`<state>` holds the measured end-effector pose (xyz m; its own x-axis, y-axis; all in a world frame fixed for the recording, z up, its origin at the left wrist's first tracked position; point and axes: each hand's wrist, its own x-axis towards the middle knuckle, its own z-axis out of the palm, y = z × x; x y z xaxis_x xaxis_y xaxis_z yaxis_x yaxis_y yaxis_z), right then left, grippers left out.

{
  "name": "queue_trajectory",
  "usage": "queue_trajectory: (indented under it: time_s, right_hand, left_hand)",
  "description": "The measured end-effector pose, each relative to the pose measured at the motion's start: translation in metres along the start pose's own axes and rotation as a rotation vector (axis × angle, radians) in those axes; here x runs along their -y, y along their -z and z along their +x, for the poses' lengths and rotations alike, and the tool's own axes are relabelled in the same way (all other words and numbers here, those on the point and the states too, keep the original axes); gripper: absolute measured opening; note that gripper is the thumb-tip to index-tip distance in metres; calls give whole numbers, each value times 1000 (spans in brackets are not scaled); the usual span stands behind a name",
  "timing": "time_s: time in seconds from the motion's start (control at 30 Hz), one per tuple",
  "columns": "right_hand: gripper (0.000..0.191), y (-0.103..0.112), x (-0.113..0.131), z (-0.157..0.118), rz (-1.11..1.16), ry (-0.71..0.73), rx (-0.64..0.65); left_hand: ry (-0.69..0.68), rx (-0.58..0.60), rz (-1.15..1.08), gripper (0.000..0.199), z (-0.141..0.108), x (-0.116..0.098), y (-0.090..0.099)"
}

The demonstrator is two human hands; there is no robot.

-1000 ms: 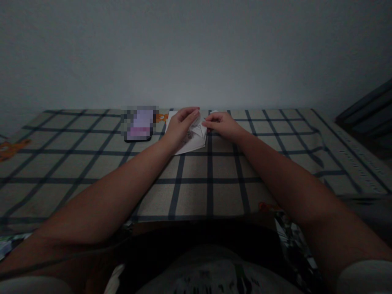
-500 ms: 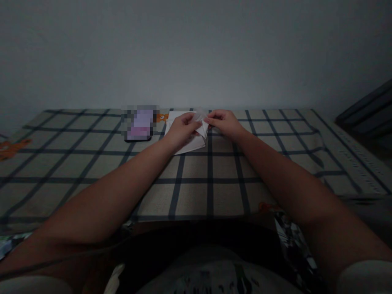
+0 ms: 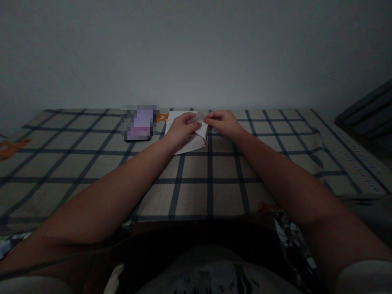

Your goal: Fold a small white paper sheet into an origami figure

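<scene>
A small piece of folded white paper (image 3: 201, 130) is held up between my two hands near the far side of the table. My left hand (image 3: 181, 128) grips its left side, thumb on top and fingers curled behind. The thumb and fingertips of my right hand (image 3: 223, 121) pinch its upper right edge. Under my left hand lie flat white sheets (image 3: 191, 145), partly covered by the hand and the folded piece. The exact folds are too small and dim to make out.
A phone (image 3: 139, 124) with a blurred, lit screen lies left of the sheets. The checked tablecloth (image 3: 196, 200) covers the table, which meets a plain wall (image 3: 196, 53) at the back. A dark slatted object (image 3: 367, 106) stands at the right.
The upper part of the folded paper has come down slightly between my fingers. My right fingertips have shifted a little left along its edge. The phone and flat sheets have stayed put.
</scene>
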<state>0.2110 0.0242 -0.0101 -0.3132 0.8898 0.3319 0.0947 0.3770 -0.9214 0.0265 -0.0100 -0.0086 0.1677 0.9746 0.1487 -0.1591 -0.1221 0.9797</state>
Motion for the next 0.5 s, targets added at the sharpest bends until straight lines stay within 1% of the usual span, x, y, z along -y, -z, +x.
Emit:
queue_trajectory:
  time_s: [0.07, 0.13, 0.27, 0.37, 0.5]
  right_hand:
    - [31, 2, -1, 0, -46, 9, 17]
    - [33, 2, -2, 0, -56, 8, 26]
    - [33, -2, -3, 0, 62, -29, -3]
    - [28, -2, -1, -1, 119, -54, 2]
    - [23, 0, 2, -2, 81, -61, 6]
  left_hand:
    - [8, 4, 17, 22, -1, -1, 0]
    - [19, 2, 39, 22, -1, -2, 0]
    - [31, -7, 31, 22, -1, -1, 1]
    - [41, -30, 6, 17, 0, 0, 2]
    - [46, -41, -15, 17, 1, 2, 3]
